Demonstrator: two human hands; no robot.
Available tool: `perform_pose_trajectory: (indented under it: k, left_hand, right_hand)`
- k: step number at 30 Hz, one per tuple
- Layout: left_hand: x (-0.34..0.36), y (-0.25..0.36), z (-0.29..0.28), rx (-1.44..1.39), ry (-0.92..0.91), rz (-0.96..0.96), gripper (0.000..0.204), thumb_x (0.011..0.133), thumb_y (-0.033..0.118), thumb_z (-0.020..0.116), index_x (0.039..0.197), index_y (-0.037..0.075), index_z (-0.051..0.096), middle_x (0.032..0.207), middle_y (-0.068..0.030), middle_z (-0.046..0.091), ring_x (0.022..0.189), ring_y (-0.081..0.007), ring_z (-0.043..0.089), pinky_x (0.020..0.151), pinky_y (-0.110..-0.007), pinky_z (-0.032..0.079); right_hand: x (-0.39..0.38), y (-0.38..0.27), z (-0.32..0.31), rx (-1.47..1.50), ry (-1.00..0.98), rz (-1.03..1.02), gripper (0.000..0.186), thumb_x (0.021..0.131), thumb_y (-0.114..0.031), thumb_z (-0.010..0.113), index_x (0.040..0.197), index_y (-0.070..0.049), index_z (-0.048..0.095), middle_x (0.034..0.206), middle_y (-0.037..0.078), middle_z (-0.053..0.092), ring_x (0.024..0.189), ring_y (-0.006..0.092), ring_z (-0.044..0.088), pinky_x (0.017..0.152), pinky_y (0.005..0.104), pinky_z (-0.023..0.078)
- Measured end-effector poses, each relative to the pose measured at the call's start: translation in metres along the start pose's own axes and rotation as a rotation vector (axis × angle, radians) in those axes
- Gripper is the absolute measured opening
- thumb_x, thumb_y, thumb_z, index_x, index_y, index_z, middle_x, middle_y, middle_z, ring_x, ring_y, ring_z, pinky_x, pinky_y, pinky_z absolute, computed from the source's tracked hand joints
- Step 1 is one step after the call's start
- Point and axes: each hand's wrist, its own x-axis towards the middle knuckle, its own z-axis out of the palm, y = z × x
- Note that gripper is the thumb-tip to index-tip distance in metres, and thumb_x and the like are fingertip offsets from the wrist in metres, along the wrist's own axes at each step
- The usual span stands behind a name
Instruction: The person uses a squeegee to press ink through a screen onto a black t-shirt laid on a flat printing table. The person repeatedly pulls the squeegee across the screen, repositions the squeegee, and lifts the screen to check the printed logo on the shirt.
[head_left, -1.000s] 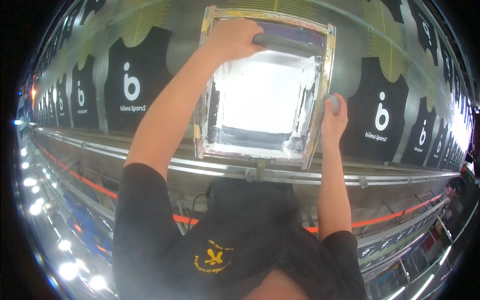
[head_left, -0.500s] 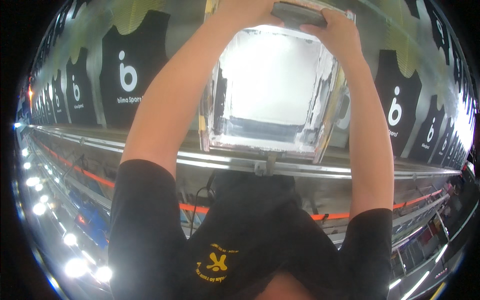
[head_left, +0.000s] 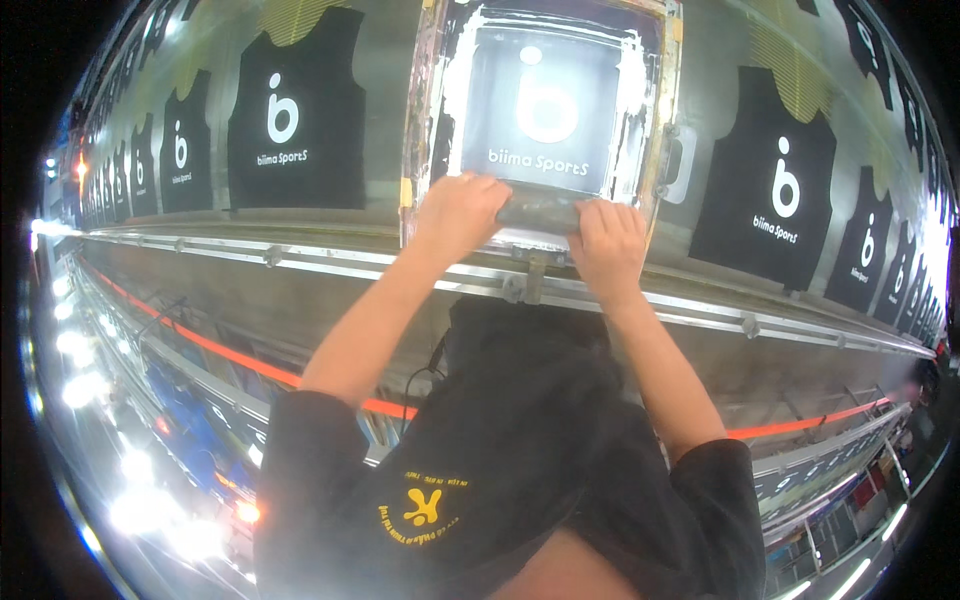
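Squeegee (head_left: 538, 211): long axis left-right, across frame (head_left: 667, 100); dark grey bar. Left hand (head_left: 463, 210), right hand (head_left: 610, 240) grasping its ends.

Count: bare hands (head_left: 460, 215), 2; squeegee (head_left: 538, 212), 1; screen-printing frame (head_left: 668, 80), 1; worn black T-shirt (head_left: 540, 410), 1; large black printed vest panels (head_left: 297, 120) flanking frame, 2, one per side; smaller vest panels (head_left: 187, 145) toward both rims, several, too small to tally

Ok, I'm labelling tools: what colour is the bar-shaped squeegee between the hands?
Dark grey squeegee, best seen in the head view.
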Motion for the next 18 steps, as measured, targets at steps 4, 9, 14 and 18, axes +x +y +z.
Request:
perform_pose_trajectory:
  k: [4,9,14,18]
  left_hand:
    - [-0.052,0.034,0.009,-0.041,0.14,-0.004,0.031,0.072,0.009,0.079,0.1,0.008,0.066,0.095,-0.006,0.067,0.086,-0.0282,0.066,0.069,-0.043,0.053]
    - [-0.051,0.043,-0.042,-0.095,-0.225,-0.08,0.039,0.069,0.018,0.089,0.104,0.012,0.072,0.1,-0.0047,0.071,0.09,-0.0258,0.07,0.075,-0.04,0.056]
    - [0.08,-0.027,-0.047,-0.044,-0.203,-0.012,0.035,0.082,0.043,0.085,0.093,0.013,0.07,0.087,-0.0083,0.071,0.084,-0.0327,0.072,0.071,-0.047,0.057]
    - [0.212,-0.091,-0.06,0.199,-0.176,0.081,0.053,0.084,0.063,0.077,0.107,0.015,0.076,0.099,-0.0107,0.076,0.095,-0.033,0.074,0.082,-0.047,0.058]
  right_hand:
    - [-0.043,-0.015,-0.006,0.047,-0.128,-0.005,0.032,0.07,-0.006,0.077,0.099,-0.009,0.064,0.093,0.007,0.059,0.091,0.028,0.06,0.083,0.0418,0.045]
    - [-0.029,-0.017,-0.04,0.127,-0.284,-0.042,0.036,0.068,-0.012,0.084,0.098,-0.009,0.064,0.091,0.007,0.059,0.09,0.0281,0.061,0.082,0.0429,0.044]
    - [0.072,0.038,-0.029,-0.004,-0.204,0.0,0.033,0.078,-0.031,0.088,0.093,-0.008,0.069,0.089,0.009,0.07,0.085,0.0316,0.067,0.076,0.0448,0.048]
    - [0.207,0.086,-0.029,-0.102,-0.377,0.244,0.042,0.085,-0.046,0.081,0.099,-0.007,0.073,0.095,0.017,0.074,0.095,0.0371,0.072,0.08,0.0494,0.055]
